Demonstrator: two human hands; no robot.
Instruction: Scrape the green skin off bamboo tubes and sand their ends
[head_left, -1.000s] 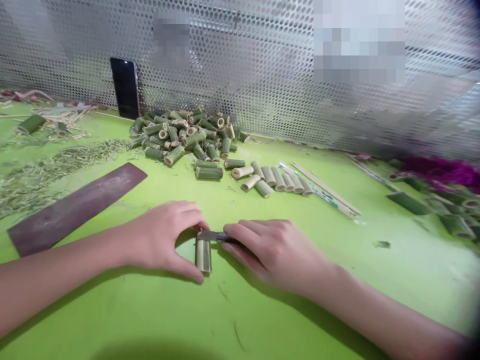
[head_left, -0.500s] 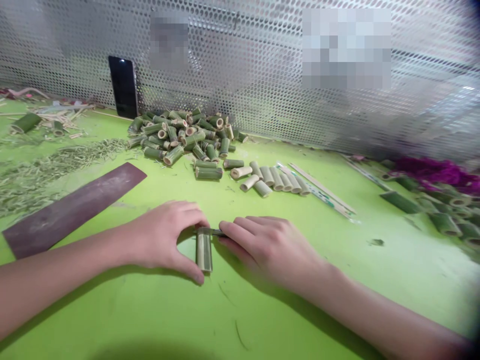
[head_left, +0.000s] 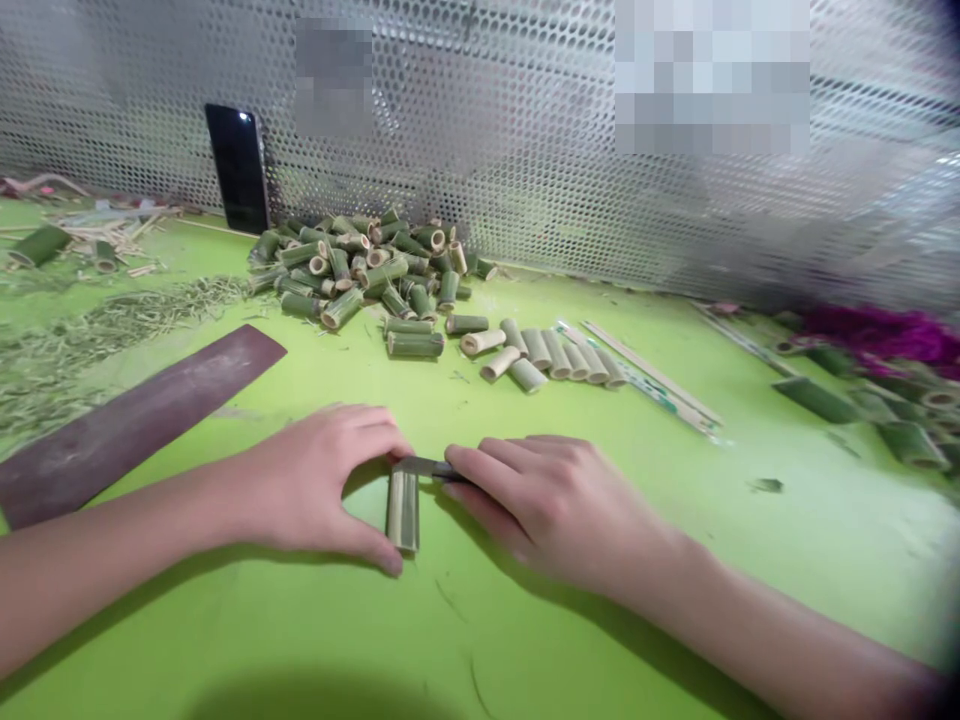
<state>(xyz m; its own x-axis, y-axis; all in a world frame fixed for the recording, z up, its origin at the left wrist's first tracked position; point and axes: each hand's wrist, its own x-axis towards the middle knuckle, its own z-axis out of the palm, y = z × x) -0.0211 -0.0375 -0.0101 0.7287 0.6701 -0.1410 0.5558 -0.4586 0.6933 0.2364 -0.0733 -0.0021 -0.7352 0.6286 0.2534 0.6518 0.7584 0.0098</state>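
Observation:
My left hand grips a short bamboo piece by its two ends, thumb at the near end and fingers at the far end. The piece is partly peeled, with pale strips and a green stripe along it. My right hand is closed around the handle of a small knife. The blade lies across the far end of the bamboo piece, close to my left fingertips. Most of the handle is hidden inside my right hand.
Behind stands a heap of green bamboo pieces, with peeled bamboo pieces in a row beside a stick packet. A brown sanding strip and green shavings lie left. A phone leans on the perforated metal panel.
The knife blade shows more fully now across the bamboo's far end, and my right hand has shifted slightly right. My left hand keeps its hold on the bamboo piece.

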